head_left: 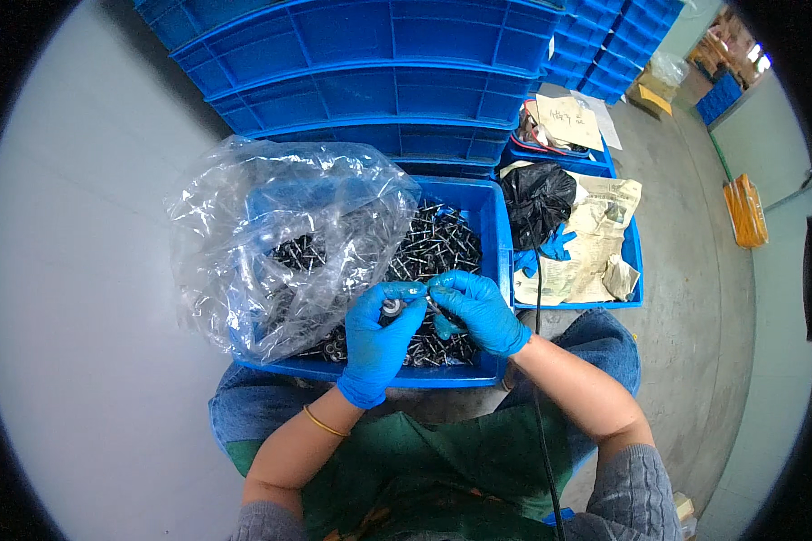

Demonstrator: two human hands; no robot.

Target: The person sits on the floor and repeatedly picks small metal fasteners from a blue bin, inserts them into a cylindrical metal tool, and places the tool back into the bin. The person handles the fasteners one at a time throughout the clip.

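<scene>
A small metal part [421, 299] is pinched between both gloved hands, left hand [376, 338] and right hand [478, 311], above the blue crate [489, 236]; its front rim lies at 6 o'clock.

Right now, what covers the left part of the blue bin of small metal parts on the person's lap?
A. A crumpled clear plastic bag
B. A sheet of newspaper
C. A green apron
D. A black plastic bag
A: a crumpled clear plastic bag drapes over the left side of the blue bin, while the left hand and right hand meet over the metal parts.
</scene>
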